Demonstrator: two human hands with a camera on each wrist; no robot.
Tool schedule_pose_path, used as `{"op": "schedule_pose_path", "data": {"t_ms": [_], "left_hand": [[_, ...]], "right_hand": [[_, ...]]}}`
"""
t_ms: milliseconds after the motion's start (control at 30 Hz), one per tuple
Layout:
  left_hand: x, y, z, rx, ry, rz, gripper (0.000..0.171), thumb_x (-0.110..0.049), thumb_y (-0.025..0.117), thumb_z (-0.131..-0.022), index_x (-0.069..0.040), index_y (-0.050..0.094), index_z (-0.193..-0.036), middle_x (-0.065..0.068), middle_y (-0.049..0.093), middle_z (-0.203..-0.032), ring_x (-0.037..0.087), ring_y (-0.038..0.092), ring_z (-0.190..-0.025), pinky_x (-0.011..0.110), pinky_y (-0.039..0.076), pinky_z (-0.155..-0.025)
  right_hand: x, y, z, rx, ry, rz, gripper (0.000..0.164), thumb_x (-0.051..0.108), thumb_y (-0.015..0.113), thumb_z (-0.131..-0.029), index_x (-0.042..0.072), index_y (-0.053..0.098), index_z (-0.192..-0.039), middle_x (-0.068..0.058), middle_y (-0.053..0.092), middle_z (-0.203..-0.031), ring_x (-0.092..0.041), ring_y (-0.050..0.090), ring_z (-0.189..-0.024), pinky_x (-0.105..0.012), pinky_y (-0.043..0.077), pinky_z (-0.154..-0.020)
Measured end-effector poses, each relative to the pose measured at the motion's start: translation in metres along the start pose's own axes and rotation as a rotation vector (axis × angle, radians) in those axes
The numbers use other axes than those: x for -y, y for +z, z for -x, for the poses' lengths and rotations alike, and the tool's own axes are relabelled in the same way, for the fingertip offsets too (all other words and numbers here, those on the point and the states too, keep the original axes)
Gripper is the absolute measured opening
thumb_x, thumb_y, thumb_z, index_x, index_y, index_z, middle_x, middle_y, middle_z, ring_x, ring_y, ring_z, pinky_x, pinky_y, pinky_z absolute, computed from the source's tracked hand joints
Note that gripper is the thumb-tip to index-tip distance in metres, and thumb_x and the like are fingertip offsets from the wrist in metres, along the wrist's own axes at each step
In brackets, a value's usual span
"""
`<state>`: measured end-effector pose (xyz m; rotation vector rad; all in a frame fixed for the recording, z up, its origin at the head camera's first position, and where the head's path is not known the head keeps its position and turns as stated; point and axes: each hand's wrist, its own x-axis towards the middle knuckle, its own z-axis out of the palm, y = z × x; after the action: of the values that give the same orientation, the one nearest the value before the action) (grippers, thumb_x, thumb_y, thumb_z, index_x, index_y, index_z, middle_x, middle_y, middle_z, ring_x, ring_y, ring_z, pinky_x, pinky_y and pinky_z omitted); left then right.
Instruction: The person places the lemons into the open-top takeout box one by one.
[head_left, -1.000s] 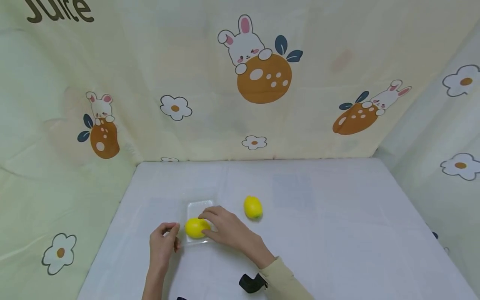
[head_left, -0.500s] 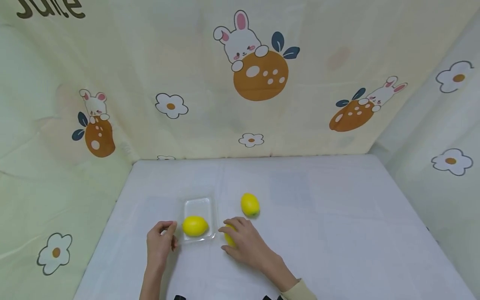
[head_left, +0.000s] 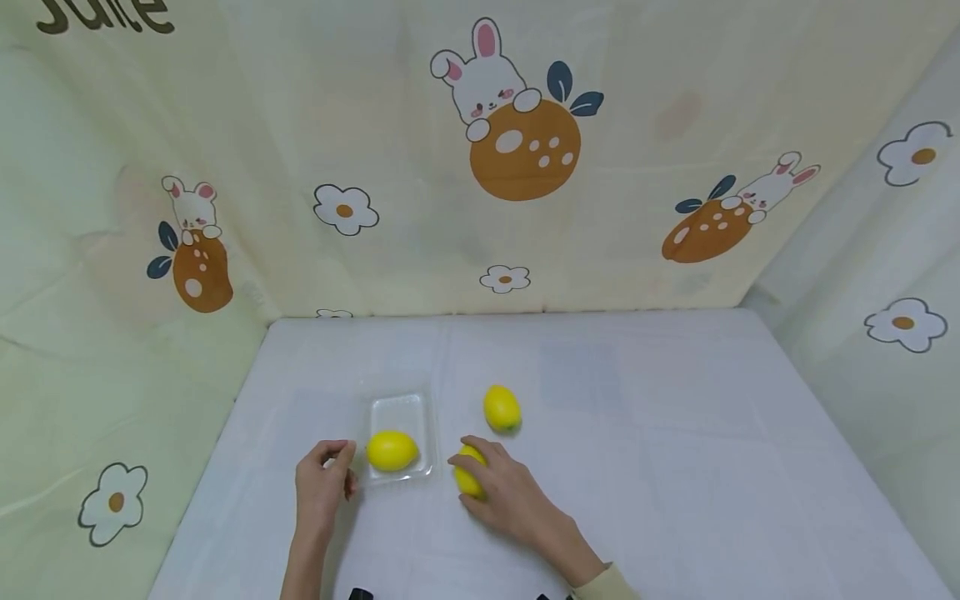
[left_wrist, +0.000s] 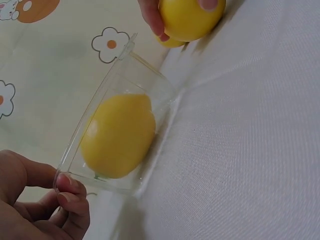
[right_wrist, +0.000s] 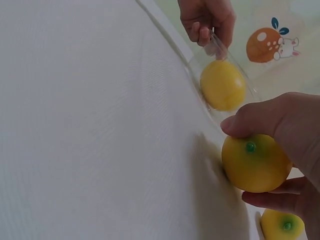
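A clear plastic box (head_left: 425, 417) stands on the white table with one lemon (head_left: 392, 451) lying in its near half. My left hand (head_left: 322, 482) pinches the box's left rim between thumb and fingers, as the left wrist view shows. To the right of the box, my right hand (head_left: 506, 496) holds a second lemon (right_wrist: 256, 162), thumb on one side and fingers on the other. That lemon is close over the cloth, partly hidden by the fingers in the head view. A third lemon (head_left: 502, 408) lies on the table just beyond the right hand.
A white cloth (head_left: 660, 467) covers the table. Behind it hangs a cream curtain (head_left: 405, 108) printed with rabbits, oranges and flowers, and similar curtains close off both sides. Small dark objects (head_left: 361, 594) show at the bottom edge of the head view.
My right hand has gone from over the lemon in the box to the right, where it now grips another lemon. The left hand stays at the box's rim.
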<state>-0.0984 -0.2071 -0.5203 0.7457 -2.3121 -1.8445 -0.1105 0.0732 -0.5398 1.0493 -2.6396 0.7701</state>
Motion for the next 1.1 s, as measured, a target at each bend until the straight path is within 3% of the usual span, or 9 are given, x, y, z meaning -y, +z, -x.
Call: {"op": "schedule_pose_path", "data": {"t_ms": [633,900,1100], "left_hand": [[0.000,-0.001,0.000,0.006,0.020,0.012,0.026,-0.014,0.063,-0.102,0.008,0.064,-0.114,0.016,0.059,-0.087,0.014,0.051,-0.048,0.023,0.047,-0.047],[0.000,0.000,0.000,0.011,0.028,0.004,0.027,-0.016,0.062,-0.103,0.008,0.064,-0.115,0.016,0.059,-0.087,0.014,0.051,-0.049,0.023,0.047,-0.048],[0.000,0.000,0.001,0.010,0.019,0.004,0.027,-0.016,0.063,-0.102,0.008,0.064,-0.115,0.014,0.060,-0.085,0.014,0.051,-0.049,0.024,0.047,-0.048]], "right_hand": [[0.005,-0.023,-0.008,-0.116,-0.110,-0.005,0.054,0.017,0.089,-0.078,0.017,0.065,-0.127,-0.012,0.058,-0.140,-0.026,0.063,-0.119,-0.030,0.062,-0.078],[0.011,-0.036,-0.030,-0.174,-0.170,-0.020,0.054,0.016,0.089,-0.078,0.014,0.066,-0.127,-0.016,0.059,-0.139,-0.027,0.065,-0.116,-0.033,0.061,-0.086],[0.016,-0.034,-0.055,-0.110,-0.156,-0.008,0.050,0.018,0.085,-0.083,0.016,0.066,-0.129,-0.012,0.058,-0.142,-0.026,0.062,-0.123,-0.035,0.057,-0.097]]}}
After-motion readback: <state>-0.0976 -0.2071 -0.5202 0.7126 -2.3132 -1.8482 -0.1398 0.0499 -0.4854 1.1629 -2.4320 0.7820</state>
